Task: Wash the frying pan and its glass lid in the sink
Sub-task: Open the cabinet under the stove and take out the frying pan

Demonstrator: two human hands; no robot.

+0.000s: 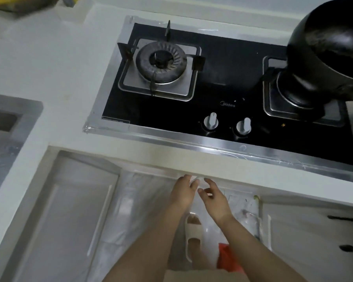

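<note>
My left hand and right hand hang empty, fingers loosely spread, below the tabletop; I should reach right and grip the frying pan firmly.

- It was a home kitchen.
- A two-burner gas hob sat in a white counter.
- A steel sink and cupboard doors adjoined.

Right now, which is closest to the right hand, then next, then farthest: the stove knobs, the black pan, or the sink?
From the right hand, in the head view:
1. Stove knobs, just above it on the stove's front.
2. Black pan, up on the right burner.
3. Sink, far off at the left edge.
</note>
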